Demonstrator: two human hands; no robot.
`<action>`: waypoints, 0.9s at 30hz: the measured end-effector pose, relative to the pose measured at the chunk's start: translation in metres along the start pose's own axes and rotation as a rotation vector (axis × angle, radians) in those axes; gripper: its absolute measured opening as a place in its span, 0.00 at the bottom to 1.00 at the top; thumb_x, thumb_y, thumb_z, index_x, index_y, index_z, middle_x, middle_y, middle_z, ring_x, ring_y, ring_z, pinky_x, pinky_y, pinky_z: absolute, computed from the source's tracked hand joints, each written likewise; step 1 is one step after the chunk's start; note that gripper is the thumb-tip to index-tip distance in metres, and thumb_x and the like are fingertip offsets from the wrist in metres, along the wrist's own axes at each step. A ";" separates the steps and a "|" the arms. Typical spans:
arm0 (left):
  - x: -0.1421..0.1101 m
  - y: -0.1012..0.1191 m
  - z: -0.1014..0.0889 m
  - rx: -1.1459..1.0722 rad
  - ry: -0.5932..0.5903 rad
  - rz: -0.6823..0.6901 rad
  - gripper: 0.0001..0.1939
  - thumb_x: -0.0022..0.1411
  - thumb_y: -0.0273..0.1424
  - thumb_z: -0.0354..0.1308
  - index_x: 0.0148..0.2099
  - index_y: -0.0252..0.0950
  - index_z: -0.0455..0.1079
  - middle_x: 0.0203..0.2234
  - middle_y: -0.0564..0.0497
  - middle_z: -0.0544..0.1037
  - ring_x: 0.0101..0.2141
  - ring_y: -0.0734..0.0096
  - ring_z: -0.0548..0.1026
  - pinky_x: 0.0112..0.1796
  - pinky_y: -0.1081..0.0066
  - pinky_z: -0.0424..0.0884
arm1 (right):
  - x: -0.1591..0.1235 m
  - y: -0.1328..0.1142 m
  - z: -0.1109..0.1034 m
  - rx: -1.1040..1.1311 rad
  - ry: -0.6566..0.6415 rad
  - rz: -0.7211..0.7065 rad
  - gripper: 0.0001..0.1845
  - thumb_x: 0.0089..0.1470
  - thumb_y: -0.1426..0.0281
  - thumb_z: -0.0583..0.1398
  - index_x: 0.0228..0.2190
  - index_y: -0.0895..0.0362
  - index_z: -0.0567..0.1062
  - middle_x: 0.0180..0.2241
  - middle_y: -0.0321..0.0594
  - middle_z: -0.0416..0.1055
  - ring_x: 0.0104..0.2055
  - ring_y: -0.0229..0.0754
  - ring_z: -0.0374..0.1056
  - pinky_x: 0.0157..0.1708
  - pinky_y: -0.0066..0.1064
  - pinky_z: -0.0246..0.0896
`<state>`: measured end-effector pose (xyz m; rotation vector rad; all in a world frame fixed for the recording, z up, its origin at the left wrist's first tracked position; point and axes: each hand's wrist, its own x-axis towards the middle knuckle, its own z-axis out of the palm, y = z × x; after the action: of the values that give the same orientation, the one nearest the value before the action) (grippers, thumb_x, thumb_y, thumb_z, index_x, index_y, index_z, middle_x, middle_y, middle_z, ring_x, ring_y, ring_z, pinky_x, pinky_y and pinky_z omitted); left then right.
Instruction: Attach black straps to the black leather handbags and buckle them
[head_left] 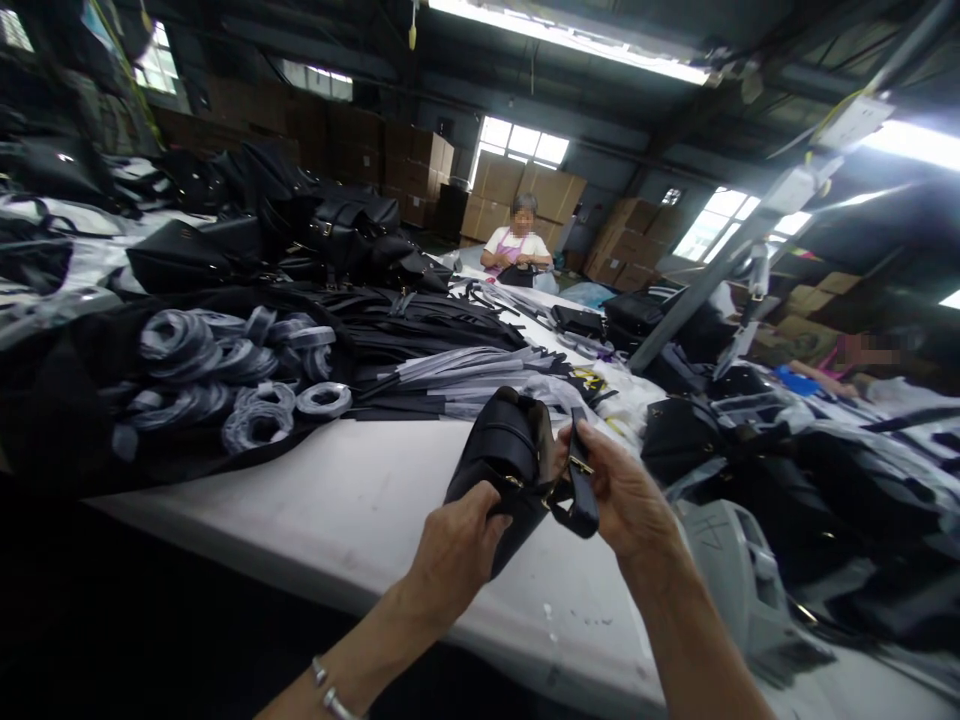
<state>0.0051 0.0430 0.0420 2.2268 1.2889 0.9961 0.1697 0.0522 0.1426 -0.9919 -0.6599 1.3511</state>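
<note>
A small black handbag (pixel 504 452) is held up over the white table (pixel 352 510). My left hand (pixel 459 548) grips the bag's lower edge, fingers closed on it. My right hand (pixel 622 492) pinches a black strap (pixel 581 478) with a gold clasp at the bag's side. Both hands hover just above the table's near edge.
Coiled wrapped straps (pixel 247 375) and flat black straps (pixel 427 345) cover the table to the left and middle. Finished black bags (pixel 300 235) pile up behind. More black bags (pixel 787 450) lie at the right. A person (pixel 517 248) sits at the far end, another at the right edge.
</note>
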 end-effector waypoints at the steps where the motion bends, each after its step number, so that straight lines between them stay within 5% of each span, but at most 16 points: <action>1: 0.000 0.000 -0.002 -0.042 -0.027 -0.018 0.05 0.64 0.25 0.49 0.37 0.39 0.64 0.27 0.50 0.77 0.28 0.62 0.76 0.27 0.70 0.61 | 0.002 -0.001 0.002 0.021 0.003 -0.018 0.13 0.41 0.65 0.72 0.26 0.60 0.78 0.23 0.37 0.77 0.25 0.38 0.73 0.25 0.26 0.72; 5: -0.011 -0.004 -0.004 -0.213 -0.101 -0.044 0.08 0.64 0.27 0.49 0.42 0.42 0.68 0.28 0.50 0.78 0.28 0.63 0.77 0.27 0.72 0.62 | 0.017 -0.006 0.005 0.062 0.055 -0.112 0.15 0.42 0.63 0.71 0.29 0.58 0.76 0.23 0.34 0.75 0.22 0.35 0.71 0.25 0.25 0.72; 9: -0.048 -0.021 0.012 -0.437 -0.084 -0.028 0.07 0.64 0.33 0.52 0.40 0.43 0.71 0.23 0.52 0.76 0.23 0.67 0.74 0.26 0.74 0.65 | 0.034 -0.003 0.002 0.040 0.078 -0.253 0.17 0.40 0.61 0.72 0.27 0.59 0.75 0.20 0.33 0.72 0.20 0.31 0.68 0.21 0.20 0.68; 14: -0.074 -0.047 0.011 -0.465 -0.198 0.002 0.10 0.67 0.36 0.50 0.44 0.44 0.71 0.20 0.56 0.73 0.21 0.71 0.70 0.25 0.76 0.65 | 0.035 0.009 0.008 -0.031 0.014 -0.209 0.18 0.39 0.61 0.73 0.28 0.60 0.75 0.21 0.36 0.74 0.20 0.33 0.69 0.21 0.22 0.67; 18: -0.045 -0.046 -0.022 -0.404 -0.127 0.011 0.09 0.65 0.37 0.52 0.43 0.41 0.70 0.32 0.51 0.77 0.31 0.67 0.74 0.34 0.74 0.69 | 0.021 0.011 0.015 -0.092 0.006 -0.198 0.20 0.42 0.59 0.71 0.31 0.60 0.75 0.21 0.36 0.75 0.18 0.34 0.69 0.18 0.22 0.65; 22: 0.003 -0.011 -0.046 -0.504 0.031 0.059 0.18 0.63 0.39 0.55 0.53 0.40 0.67 0.47 0.45 0.75 0.47 0.59 0.72 0.49 0.65 0.67 | 0.012 0.012 0.014 -0.188 -0.011 -0.153 0.21 0.43 0.57 0.70 0.30 0.61 0.73 0.20 0.36 0.74 0.16 0.35 0.68 0.16 0.24 0.64; 24: 0.025 0.011 -0.046 -0.598 -0.048 0.059 0.21 0.62 0.37 0.57 0.57 0.41 0.64 0.49 0.46 0.75 0.49 0.58 0.72 0.50 0.64 0.66 | 0.013 0.013 0.010 -0.221 -0.011 -0.180 0.21 0.44 0.57 0.70 0.30 0.59 0.71 0.20 0.34 0.73 0.16 0.34 0.67 0.16 0.23 0.64; 27: 0.044 0.036 -0.034 -0.706 -0.204 0.016 0.24 0.61 0.35 0.58 0.58 0.40 0.62 0.38 0.49 0.79 0.37 0.62 0.76 0.41 0.67 0.69 | 0.019 0.010 0.000 -0.314 0.142 -0.378 0.22 0.44 0.60 0.70 0.33 0.56 0.67 0.21 0.29 0.69 0.18 0.33 0.65 0.16 0.22 0.63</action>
<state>0.0156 0.0614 0.1050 1.7287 0.6796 0.9977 0.1675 0.0702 0.1305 -1.1329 -0.9177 0.8536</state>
